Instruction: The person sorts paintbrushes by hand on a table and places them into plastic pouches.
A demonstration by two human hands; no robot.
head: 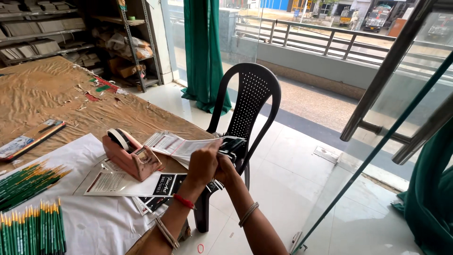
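Observation:
My left hand (203, 164) and my right hand (226, 170) are together at the table's near corner, both closed on a stack of printed paper sleeves (186, 146) in white and black. The stack juts left from my fingers over the table edge. A pink tape dispenser (130, 155) stands just left of my hands. More flat printed sleeves (130, 184) lie under and beside it on white paper (94, 217). Rows of green-handled paint brushes (30, 226) lie at the lower left.
A black plastic chair (250, 101) stands right behind my hands. The table is covered in torn brown paper (52, 92), with a flat brush packet (30, 138) on it. Metal shelves with boxes (127, 47), a green curtain (203, 52) and a glass door (391, 118) surround the spot.

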